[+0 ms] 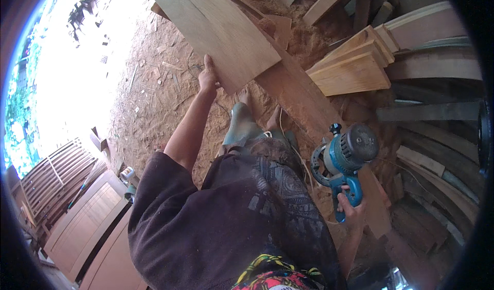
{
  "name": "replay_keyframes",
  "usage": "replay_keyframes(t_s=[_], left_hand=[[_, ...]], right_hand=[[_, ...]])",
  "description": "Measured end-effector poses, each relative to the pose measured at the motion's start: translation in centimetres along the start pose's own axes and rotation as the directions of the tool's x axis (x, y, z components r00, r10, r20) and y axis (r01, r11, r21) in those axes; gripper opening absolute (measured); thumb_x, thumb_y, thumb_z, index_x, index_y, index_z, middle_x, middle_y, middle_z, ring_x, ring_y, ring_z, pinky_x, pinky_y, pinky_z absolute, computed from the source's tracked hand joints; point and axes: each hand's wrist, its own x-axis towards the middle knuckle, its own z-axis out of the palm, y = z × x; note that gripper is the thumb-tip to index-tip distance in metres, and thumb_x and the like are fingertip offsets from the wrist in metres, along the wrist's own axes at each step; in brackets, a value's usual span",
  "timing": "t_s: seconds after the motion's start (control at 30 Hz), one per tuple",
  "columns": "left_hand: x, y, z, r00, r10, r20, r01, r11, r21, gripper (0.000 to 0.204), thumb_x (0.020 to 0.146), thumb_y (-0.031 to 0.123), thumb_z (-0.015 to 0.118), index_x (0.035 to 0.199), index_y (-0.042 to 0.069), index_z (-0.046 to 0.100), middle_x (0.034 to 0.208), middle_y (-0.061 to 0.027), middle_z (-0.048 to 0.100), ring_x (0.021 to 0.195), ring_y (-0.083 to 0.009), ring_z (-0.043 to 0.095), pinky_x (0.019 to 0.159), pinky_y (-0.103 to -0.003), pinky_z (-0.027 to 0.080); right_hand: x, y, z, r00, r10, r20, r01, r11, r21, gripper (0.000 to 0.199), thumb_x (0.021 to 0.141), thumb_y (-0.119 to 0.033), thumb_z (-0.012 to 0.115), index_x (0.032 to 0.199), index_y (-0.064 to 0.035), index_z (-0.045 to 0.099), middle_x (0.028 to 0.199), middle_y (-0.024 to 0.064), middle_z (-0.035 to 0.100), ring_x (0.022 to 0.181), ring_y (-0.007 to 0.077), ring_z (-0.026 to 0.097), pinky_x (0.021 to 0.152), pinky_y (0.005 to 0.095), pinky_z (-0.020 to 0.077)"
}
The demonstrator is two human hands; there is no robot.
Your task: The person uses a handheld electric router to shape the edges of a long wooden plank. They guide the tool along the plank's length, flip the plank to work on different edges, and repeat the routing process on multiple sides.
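Observation:
My left hand (208, 75) grips the near left edge of a wide, pale wooden board (221, 30), its thumb showing at the side and its other fingers partly hidden. On the right, my right hand (350, 207) is closed round the D-shaped handle of a blue and grey router (342, 153). The router is tilted, with its round motor housing up and to the right and its open ring base facing left. A long reddish plank (298, 91) passes beneath the pale board and runs toward the router. A thin pale cord (301, 158) hangs between my legs and the router.
Sawdust and wood chips cover the ground (159, 84). Several cut boards (352, 76) are stacked at the right, beside long curved-looking planks (432, 63). Panelled wooden doors (87, 218) stand at the lower left. My bare feet (243, 96) are close to the plank.

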Motion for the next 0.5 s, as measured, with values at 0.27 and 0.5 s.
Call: replay_keyframes(t_s=[0.27, 0.5], left_hand=[[5.6, 1.9, -4.5, 0.8, 0.517, -0.305, -0.37, 0.824, 0.429, 0.081, 0.094, 0.051, 0.081, 0.144, -0.006, 0.053, 0.132, -0.0236, 0.064, 0.127, -0.0376, 0.063, 0.108, -0.046, 0.05], [7.6, 16.1, -4.6, 0.634, 0.773, -0.008, -0.612, 0.507, 0.607, 0.064, 0.097, 0.041, 0.077, 0.145, 0.003, 0.056, 0.149, -0.0235, 0.056, 0.142, -0.0411, 0.052, 0.118, -0.05, 0.041]], right_hand=[[0.6, -2.8, 3.0, 0.996, 0.044, -0.082, -0.04, 0.998, 0.053, 0.025, 0.092, -0.008, 0.08, 0.115, -0.0016, 0.072, 0.08, 0.0025, 0.067, 0.063, 0.0104, 0.06, 0.059, 0.0321, 0.0493], [-0.3, -13.0, 6.5, 0.998, 0.035, -0.049, -0.041, 0.989, -0.142, 0.027, 0.094, -0.006, 0.076, 0.119, -0.001, 0.068, 0.088, 0.007, 0.067, 0.062, 0.0128, 0.058, 0.06, 0.0329, 0.0509]])
